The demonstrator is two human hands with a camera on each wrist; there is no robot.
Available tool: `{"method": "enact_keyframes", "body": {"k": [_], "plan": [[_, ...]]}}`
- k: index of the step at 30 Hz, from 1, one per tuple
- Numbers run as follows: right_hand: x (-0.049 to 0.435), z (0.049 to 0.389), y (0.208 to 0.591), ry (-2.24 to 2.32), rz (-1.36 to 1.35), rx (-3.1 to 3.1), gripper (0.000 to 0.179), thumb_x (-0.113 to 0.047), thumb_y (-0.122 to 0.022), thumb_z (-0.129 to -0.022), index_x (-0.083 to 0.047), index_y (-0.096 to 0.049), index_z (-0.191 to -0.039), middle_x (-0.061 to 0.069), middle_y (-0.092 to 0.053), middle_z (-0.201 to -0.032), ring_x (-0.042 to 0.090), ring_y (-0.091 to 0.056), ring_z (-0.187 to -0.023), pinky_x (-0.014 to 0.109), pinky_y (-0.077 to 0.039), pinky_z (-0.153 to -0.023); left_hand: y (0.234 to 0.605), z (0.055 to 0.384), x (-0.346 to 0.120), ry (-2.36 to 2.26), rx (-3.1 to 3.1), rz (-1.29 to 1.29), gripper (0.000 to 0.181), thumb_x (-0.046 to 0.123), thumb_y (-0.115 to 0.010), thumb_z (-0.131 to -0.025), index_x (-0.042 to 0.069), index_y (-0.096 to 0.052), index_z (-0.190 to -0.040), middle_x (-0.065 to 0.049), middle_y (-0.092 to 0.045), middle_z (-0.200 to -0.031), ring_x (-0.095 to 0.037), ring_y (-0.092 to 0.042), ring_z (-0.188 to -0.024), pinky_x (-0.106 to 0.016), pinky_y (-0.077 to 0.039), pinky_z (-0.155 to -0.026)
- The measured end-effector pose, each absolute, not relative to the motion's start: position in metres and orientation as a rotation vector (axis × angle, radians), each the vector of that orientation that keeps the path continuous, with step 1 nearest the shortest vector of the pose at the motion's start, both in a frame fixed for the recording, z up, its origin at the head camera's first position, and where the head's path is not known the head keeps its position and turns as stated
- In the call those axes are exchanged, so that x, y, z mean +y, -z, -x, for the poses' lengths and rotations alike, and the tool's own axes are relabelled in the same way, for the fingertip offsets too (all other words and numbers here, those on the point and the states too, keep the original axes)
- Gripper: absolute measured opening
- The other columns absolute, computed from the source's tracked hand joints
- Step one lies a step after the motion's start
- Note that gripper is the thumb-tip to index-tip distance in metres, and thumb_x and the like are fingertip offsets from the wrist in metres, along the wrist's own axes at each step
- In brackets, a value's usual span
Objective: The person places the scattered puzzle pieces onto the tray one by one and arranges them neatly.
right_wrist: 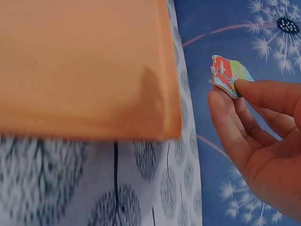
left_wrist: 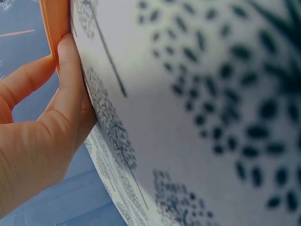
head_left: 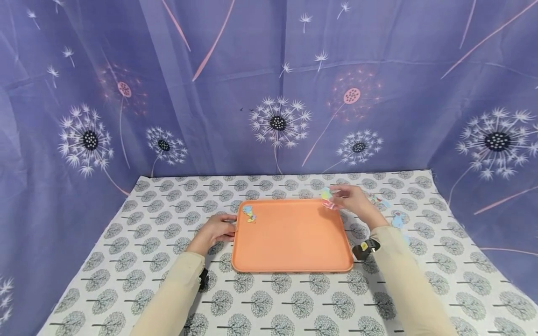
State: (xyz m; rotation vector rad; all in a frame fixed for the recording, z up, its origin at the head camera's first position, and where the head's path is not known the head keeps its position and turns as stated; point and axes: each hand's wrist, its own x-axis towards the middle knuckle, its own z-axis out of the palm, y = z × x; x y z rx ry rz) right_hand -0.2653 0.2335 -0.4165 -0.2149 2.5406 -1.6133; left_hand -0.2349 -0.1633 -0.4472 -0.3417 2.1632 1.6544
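Note:
My right hand (head_left: 350,198) pinches a small colourful puzzle piece (right_wrist: 225,75) between thumb and fingertips, raised above the far right corner of an orange tray (head_left: 290,238). Red, green and light blue print shows on the piece. At the tray's left rim my left hand (head_left: 216,230) grips the edge, thumb and fingers against it in the left wrist view. Inside the tray, near its far left corner, lies another puzzle piece or joined pieces (head_left: 249,214), mostly blue and yellow; which of the two I cannot tell.
More loose pieces (head_left: 398,218) lie on the tree-print cloth (head_left: 273,298) to the right of the tray, partly hidden by the right forearm. Behind the table hangs a purple curtain (head_left: 227,107) with dandelion print. Both wrists carry dark straps.

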Motion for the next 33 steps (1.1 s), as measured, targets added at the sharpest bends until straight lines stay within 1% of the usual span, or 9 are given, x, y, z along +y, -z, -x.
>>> {"method": "enact_keyframes", "body": {"k": [3, 7, 10, 13, 19, 24, 33], "plan": [[0.224, 0.27, 0.418, 1.669, 0.212, 2.507, 0.05, 0.004, -0.065, -0.086, 0.009, -0.049, -0.134, 0.035, -0.057, -0.117, 0.024, -0.069, -0.083, 0.042, -0.058, -0.082, 0.447, 0.235, -0.163, -1.656, 2.163, 0.337, 0.051, -0.007, -0.061, -0.086, -0.002, -0.05, -0.135, -0.018, -0.065, -0.087, -0.018, -0.064, -0.066, -0.029, -0.06, -0.065], [0.212, 0.274, 0.418, 1.714, 0.222, 2.461, 0.049, 0.004, -0.065, -0.086, 0.009, -0.05, -0.132, 0.034, -0.058, -0.116, 0.021, -0.068, -0.085, 0.046, -0.056, -0.087, 0.447, 0.235, -0.164, -1.665, 2.159, 0.329, 0.052, -0.008, -0.061, -0.085, -0.003, -0.05, -0.135, -0.018, -0.066, -0.088, -0.018, -0.064, -0.066, -0.028, -0.06, -0.065], [0.203, 0.278, 0.419, 1.746, 0.217, 2.423, 0.049, 0.005, -0.065, -0.085, 0.009, -0.05, -0.131, 0.033, -0.059, -0.114, 0.02, -0.067, -0.084, 0.047, -0.055, -0.088, 0.447, 0.235, -0.164, -1.658, 2.159, 0.329, 0.052, -0.008, -0.061, -0.085, -0.003, -0.05, -0.135, -0.018, -0.065, -0.088, -0.018, -0.064, -0.067, -0.028, -0.06, -0.065], [0.193, 0.28, 0.419, 1.764, 0.208, 2.413, 0.048, 0.006, -0.064, -0.085, 0.009, -0.051, -0.13, 0.032, -0.061, -0.111, 0.02, -0.068, -0.082, 0.046, -0.056, -0.087, 0.448, 0.235, -0.164, -1.65, 2.158, 0.337, 0.052, -0.007, -0.061, -0.085, -0.002, -0.05, -0.136, -0.017, -0.065, -0.087, -0.018, -0.064, -0.066, -0.028, -0.06, -0.065], [0.175, 0.283, 0.422, 1.813, 0.235, 2.381, 0.042, 0.008, -0.062, -0.086, 0.01, -0.054, -0.127, 0.033, -0.062, -0.107, 0.023, -0.068, -0.082, 0.044, -0.057, -0.084, 0.449, 0.235, -0.163, -1.656, 2.163, 0.339, 0.052, -0.008, -0.061, -0.085, -0.002, -0.05, -0.135, -0.018, -0.065, -0.086, -0.017, -0.064, -0.065, -0.028, -0.06, -0.064], [0.16, 0.284, 0.424, 1.808, 0.271, 2.379, 0.041, 0.009, -0.061, -0.085, 0.011, -0.055, -0.126, 0.032, -0.062, -0.106, 0.027, -0.068, -0.084, 0.047, -0.057, -0.083, 0.449, 0.234, -0.162, -1.651, 2.173, 0.335, 0.051, -0.008, -0.061, -0.084, -0.002, -0.051, -0.134, -0.018, -0.066, -0.087, -0.017, -0.065, -0.065, -0.028, -0.061, -0.064], [0.135, 0.288, 0.424, 1.78, 0.238, 2.332, 0.043, 0.008, -0.063, -0.086, 0.004, -0.057, -0.128, 0.027, -0.064, -0.105, 0.028, -0.069, -0.083, 0.048, -0.056, -0.085, 0.447, 0.234, -0.162, -1.644, 2.18, 0.344, 0.051, -0.007, -0.061, -0.085, -0.001, -0.051, -0.135, -0.018, -0.066, -0.087, -0.017, -0.065, -0.065, -0.029, -0.061, -0.064]]}}
